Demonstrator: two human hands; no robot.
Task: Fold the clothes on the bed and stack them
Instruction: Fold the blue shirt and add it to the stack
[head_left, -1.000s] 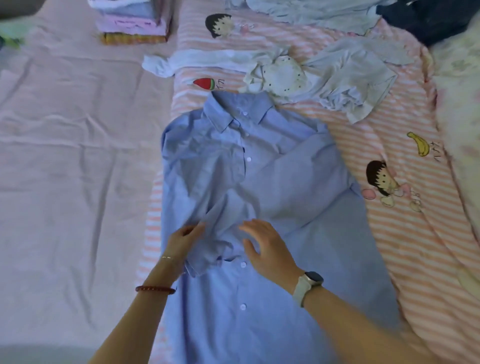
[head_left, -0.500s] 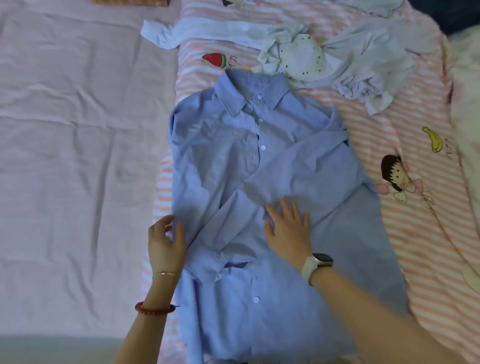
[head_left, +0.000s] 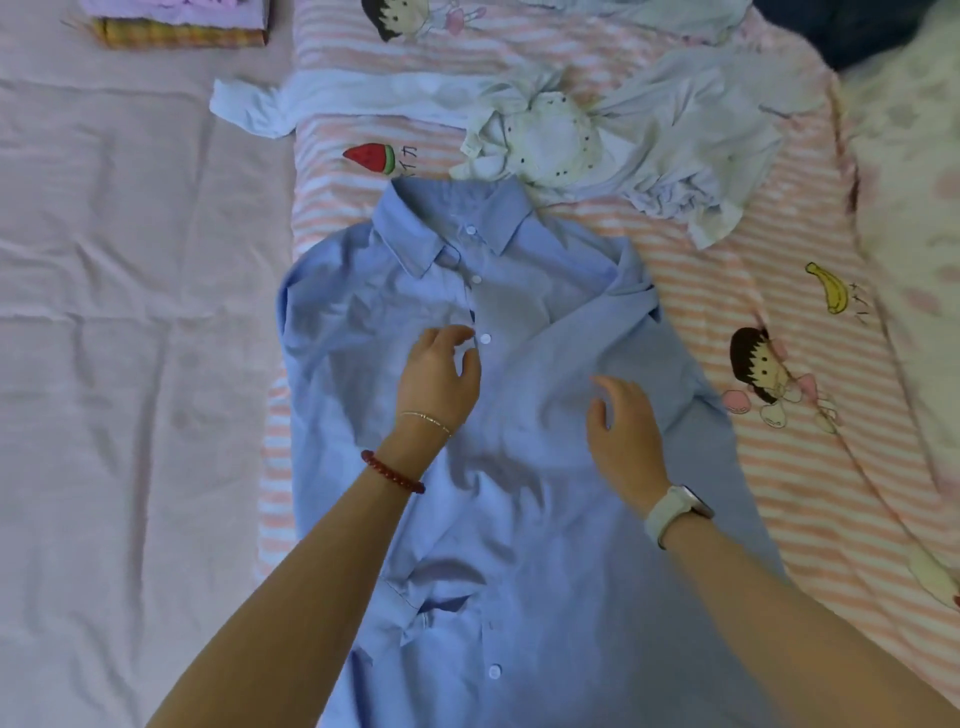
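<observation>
Two hands rest on the blue shirt (head_left: 519, 467), which lies face up, buttoned, on the bed (head_left: 130, 364), collar toward the far edge. The left hand (head_left: 439, 376) sits just below the collar beside the button placket, fingers loosely bent and holding nothing; the right hand (head_left: 623, 431) lies flat on the shirt's right side, released, where a sleeve seems folded across the chest, though the creases make that hard to confirm. Another cuff (head_left: 410, 608) lies bunched low on the shirt's front.

Risk, as I judge it: the cloth is thin, smooth woven cotton that slides on the fleecy striped blanket (head_left: 779, 467), so a hurried smoothing stroke could drag the folded sleeve askew or push wrinkles into the front. The bunched cuff may leave a lump once the body is folded.

Beyond the collar lies a crumpled pale garment (head_left: 649, 135), soft and shapeless; farther left of it sits a neat stack of folded clothes (head_left: 176, 26).
</observation>
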